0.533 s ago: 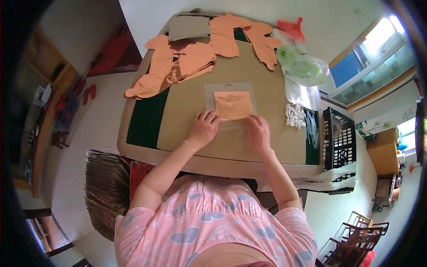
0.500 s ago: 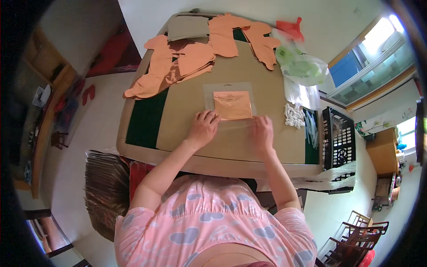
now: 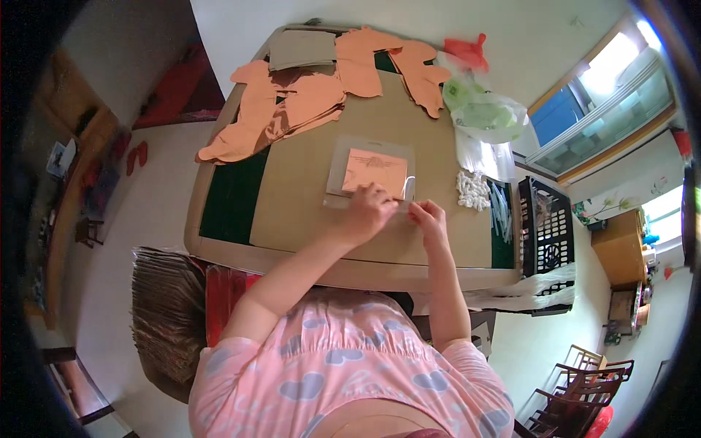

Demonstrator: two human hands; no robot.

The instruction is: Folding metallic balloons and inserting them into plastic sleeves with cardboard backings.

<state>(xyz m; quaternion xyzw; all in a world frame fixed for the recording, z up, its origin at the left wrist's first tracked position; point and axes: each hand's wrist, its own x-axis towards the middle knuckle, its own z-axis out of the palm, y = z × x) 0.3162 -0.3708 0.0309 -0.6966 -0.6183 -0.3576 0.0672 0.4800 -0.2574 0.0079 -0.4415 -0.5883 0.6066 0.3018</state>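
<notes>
A clear plastic sleeve [image 3: 337, 162] lies flat on the brown cardboard sheet [image 3: 299, 197] covering the table, with an orange folded piece [image 3: 374, 171] inside it. My left hand [image 3: 367, 211] presses on the sleeve's near edge, fingers spread over it. My right hand [image 3: 428, 220] sits just to the right, its fingertips pinching the sleeve's near right corner, where the plastic curls up.
Piles of orange cut-out pieces [image 3: 292, 109] lie at the table's far side beside a grey card stack [image 3: 301, 50]. Plastic bags [image 3: 485, 124], small white parts [image 3: 472, 190] and a black basket [image 3: 546, 233] stand to the right. A brown paper stack [image 3: 168, 314] sits left of my body.
My left hand has slid to the right along the sleeve's near edge. My right hand has closed its fingertips on the sleeve's near right corner.
</notes>
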